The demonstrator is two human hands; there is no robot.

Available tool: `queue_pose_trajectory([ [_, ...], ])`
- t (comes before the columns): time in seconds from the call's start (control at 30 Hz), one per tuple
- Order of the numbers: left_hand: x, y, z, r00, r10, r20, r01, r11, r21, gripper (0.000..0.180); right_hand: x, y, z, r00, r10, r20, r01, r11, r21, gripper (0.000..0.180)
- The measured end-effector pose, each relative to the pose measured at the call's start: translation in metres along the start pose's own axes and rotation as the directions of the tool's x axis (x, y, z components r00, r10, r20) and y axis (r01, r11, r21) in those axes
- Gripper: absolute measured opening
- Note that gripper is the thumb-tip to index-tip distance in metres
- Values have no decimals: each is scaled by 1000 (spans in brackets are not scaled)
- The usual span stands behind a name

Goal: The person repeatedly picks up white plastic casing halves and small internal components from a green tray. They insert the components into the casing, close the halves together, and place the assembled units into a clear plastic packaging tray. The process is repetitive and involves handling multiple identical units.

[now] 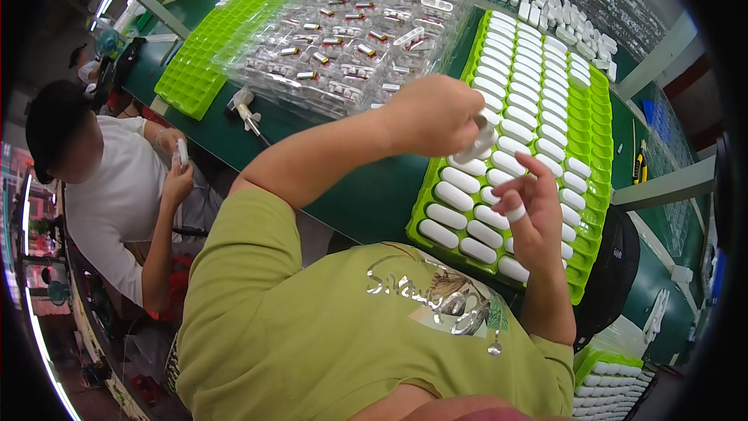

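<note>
My left hand (438,118) is closed, knuckles up, over the green tray. From its fingers hangs a small, shiny grey-white piece (481,143), rounded and partly hidden; its kind is unclear. My right hand (532,209) is over the tray's near half, fingers apart and curled, with a white band (515,213) round the thumb. I see nothing held in it. Beneath both hands lies the bright green tray (586,121), its pockets holding rows of white oval plastic pieces (475,252). Several pockets along its right side hold nothing.
Left of the tray, clear plastic trays (265,62) carry white cases with small batteries. Another green tray (191,82) lies beyond them. White pieces (538,0) crowd the far end. A yellow-black cutter (640,165) lies right. A co-worker (117,187) sits left, holding a white piece.
</note>
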State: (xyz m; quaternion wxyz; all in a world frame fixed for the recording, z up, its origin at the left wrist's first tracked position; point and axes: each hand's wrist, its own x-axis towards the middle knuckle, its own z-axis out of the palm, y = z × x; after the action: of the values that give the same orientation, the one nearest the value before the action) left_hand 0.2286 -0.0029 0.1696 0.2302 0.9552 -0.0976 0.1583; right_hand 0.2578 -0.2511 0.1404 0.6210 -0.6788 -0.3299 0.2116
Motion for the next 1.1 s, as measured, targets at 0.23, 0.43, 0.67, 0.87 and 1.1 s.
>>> queue_pose_trajectory([
  [0.23,-27,18,38,975,-211,76,221,854,-470,20,30,5,28,1000,-9,-14,10,999,42,38],
  [0.43,-43,12,41,998,-20,57,60,347,-936,64,45,9,11,993,115,-7,-109,957,267,33],
  [0.67,-49,2,48,995,-70,-69,-30,452,-891,67,79,4,1,959,237,153,-272,923,273,34],
  [0.87,-60,-6,62,967,-140,-215,-170,280,-945,53,188,24,8,995,-26,-101,-28,869,-494,31],
  [1.1,-59,-8,61,937,-216,-276,-287,-22,-958,53,267,26,77,840,-340,423,509,224,-831,31],
])
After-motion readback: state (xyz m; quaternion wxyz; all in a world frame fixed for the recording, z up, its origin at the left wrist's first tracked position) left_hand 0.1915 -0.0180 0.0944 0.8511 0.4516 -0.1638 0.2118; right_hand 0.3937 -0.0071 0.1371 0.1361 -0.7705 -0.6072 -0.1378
